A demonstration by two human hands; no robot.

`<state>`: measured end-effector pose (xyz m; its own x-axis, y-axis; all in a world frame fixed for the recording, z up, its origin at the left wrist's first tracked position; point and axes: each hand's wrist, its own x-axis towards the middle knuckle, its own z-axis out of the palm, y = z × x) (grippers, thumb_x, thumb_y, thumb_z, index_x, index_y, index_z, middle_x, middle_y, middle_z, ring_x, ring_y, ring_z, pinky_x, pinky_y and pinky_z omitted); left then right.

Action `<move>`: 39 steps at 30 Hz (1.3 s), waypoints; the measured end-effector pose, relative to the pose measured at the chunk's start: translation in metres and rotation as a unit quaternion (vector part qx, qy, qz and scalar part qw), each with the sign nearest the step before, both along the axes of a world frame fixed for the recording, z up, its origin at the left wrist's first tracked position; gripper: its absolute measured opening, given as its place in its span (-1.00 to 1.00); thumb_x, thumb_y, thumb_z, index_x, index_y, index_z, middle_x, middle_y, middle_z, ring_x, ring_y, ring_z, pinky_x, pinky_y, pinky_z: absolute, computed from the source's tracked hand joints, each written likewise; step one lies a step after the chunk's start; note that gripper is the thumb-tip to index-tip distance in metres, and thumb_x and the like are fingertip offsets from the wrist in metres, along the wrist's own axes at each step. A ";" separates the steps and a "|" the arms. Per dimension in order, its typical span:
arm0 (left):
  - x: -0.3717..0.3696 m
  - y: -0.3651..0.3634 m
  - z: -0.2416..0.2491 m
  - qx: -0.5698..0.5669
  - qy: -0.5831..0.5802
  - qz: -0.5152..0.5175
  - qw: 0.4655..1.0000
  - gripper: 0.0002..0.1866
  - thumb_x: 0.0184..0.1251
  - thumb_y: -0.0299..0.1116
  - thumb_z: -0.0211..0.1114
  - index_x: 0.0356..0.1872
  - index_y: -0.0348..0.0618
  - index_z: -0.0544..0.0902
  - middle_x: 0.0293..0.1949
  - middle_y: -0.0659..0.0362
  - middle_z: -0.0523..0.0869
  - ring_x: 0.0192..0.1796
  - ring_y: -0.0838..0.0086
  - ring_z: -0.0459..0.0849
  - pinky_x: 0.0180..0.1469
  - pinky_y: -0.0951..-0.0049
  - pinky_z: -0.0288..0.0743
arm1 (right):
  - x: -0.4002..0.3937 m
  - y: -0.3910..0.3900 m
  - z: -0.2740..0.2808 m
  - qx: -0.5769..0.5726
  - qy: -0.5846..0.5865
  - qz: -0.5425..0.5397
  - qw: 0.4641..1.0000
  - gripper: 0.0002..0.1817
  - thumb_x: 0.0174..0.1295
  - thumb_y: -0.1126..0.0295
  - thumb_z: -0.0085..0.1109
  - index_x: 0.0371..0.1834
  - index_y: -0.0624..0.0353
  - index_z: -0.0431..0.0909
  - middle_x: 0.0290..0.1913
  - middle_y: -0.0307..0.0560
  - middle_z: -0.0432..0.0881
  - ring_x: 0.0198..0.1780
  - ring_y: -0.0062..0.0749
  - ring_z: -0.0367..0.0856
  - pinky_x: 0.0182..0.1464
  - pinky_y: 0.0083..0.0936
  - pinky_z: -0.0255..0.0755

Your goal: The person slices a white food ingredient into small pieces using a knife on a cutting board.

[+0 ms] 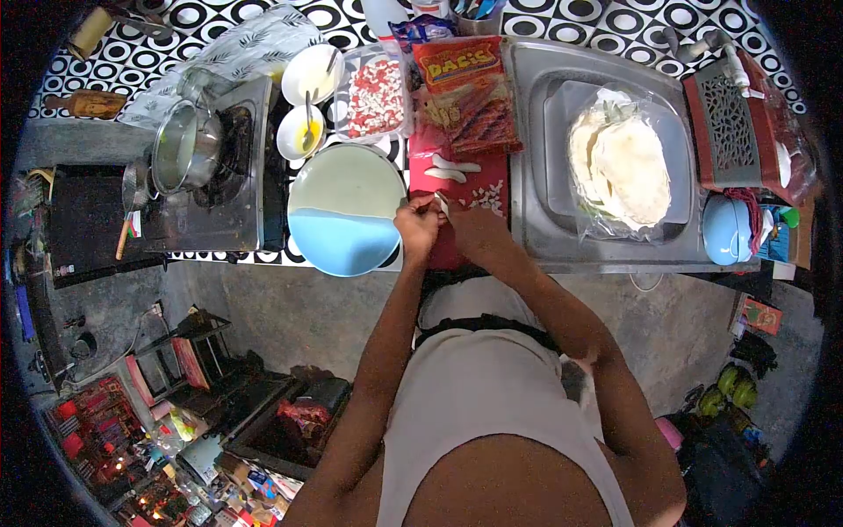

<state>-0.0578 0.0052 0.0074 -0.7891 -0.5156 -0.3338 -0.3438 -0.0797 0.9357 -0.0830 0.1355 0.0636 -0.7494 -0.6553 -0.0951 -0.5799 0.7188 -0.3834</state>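
On a red cutting board (448, 250) my left hand (419, 223) is closed, its fingertips pinching a small white strip of food (442, 205). My right hand (472, 230) is close beside it, fingers curled downward; what it grips is hidden under it. Above the hands lie a few longer white strips (446, 174) on the board. Small diced white pieces (488, 197) are scattered just above my right hand. A large round light-blue and pale-green tray or lid (345, 233) lies left of my left hand.
A clear tub of red and white diced food (376, 98), a bowl with yellow liquid and spoon (301, 132), and a red food packet (465, 92) stand behind. A metal pot (187, 145) sits on the stove at left. Bagged flat white rounds (628, 167) lie in the sink.
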 end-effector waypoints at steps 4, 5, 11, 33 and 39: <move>0.000 0.000 0.006 -0.084 0.009 -0.017 0.996 -0.86 0.10 -0.51 0.26 -0.34 -0.36 0.67 -0.51 0.17 0.66 -0.50 0.59 0.57 -0.41 0.58 0.45 | 0.000 -0.007 0.006 0.008 -0.057 -0.027 0.998 -0.73 0.22 0.37 -0.11 -0.15 0.29 0.50 -0.49 0.13 0.60 -0.45 -0.08 0.64 -0.44 -0.24 0.53; 0.001 -0.001 0.001 -0.110 0.015 -0.023 0.994 -0.87 0.10 -0.50 0.27 -0.35 -0.35 0.68 -0.52 0.17 0.66 -0.49 0.60 0.57 -0.40 0.58 0.45 | 0.000 -0.008 0.003 0.017 -0.066 -0.023 0.997 -0.73 0.22 0.36 -0.11 -0.14 0.28 0.49 -0.48 0.14 0.60 -0.44 -0.08 0.64 -0.44 -0.24 0.53; 0.000 0.000 0.009 -0.031 -0.032 -0.002 0.999 -0.83 0.06 -0.41 0.33 -0.36 -0.31 0.69 -0.51 0.14 0.70 -0.44 0.55 0.61 -0.33 0.56 0.46 | 0.002 -0.006 -0.017 0.017 -0.008 -0.011 1.000 -0.75 0.21 0.35 -0.08 -0.16 0.26 0.48 -0.50 0.09 0.61 -0.42 -0.11 0.66 -0.45 -0.25 0.54; 0.001 -0.001 0.003 -0.070 -0.022 -0.008 0.997 -0.81 0.09 -0.38 0.31 -0.32 -0.28 0.68 -0.47 0.11 0.71 -0.46 0.55 0.64 -0.32 0.55 0.49 | 0.013 0.000 -0.006 0.022 -0.005 -0.009 1.000 -0.73 0.17 0.38 -0.07 -0.11 0.30 0.44 -0.46 0.04 0.60 -0.43 -0.16 0.64 -0.44 -0.29 0.53; 0.001 0.002 0.016 -0.097 -0.046 -0.021 0.994 -0.81 0.08 -0.42 0.29 -0.27 -0.25 0.68 -0.42 0.10 0.72 -0.36 0.53 0.66 -0.26 0.55 0.50 | 0.007 0.001 0.000 0.091 -0.091 -0.003 0.992 -0.69 0.17 0.39 -0.08 -0.02 0.24 0.42 -0.44 0.08 0.60 -0.38 -0.13 0.65 -0.37 -0.21 0.55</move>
<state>-0.0566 0.0068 0.0239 -0.7822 -0.5437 -0.3042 -0.4284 0.1148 0.8962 -0.0764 0.1362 0.0633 -0.7132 -0.6104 -0.3445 -0.5084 0.7889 -0.3453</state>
